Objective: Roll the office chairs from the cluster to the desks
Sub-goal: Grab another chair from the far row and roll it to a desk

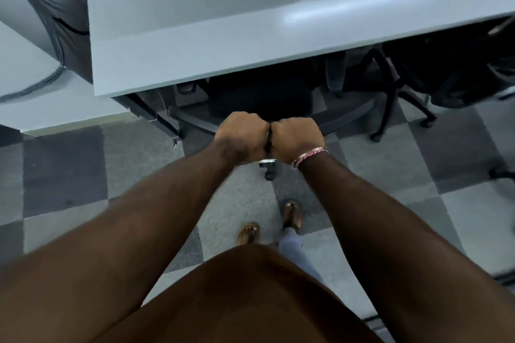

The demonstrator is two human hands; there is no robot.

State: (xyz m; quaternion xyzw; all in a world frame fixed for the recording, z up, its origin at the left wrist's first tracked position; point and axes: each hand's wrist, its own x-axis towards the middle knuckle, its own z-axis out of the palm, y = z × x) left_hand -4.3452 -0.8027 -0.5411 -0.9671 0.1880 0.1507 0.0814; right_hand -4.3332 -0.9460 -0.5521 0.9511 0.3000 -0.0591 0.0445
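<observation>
Chair (264, 103) backrest top gripped by L hand (242, 135) & R hand (296, 138), fingers clenched round it; seat tucked under surface (250, 44) front edge.

You have a black office chair (262, 103) pushed in under the pale grey desk (223, 44), its seat mostly hidden beneath the desk's front edge. Its curved dark back rail runs across just below that edge, and one castor with a silver bracket shows on the floor beneath the rail. A second black chair (446, 75) stands to the right, also tucked under the same desk, with its dark star base and castors reaching out onto the checkered carpet. The two chairs sit near each other, not touching.
</observation>
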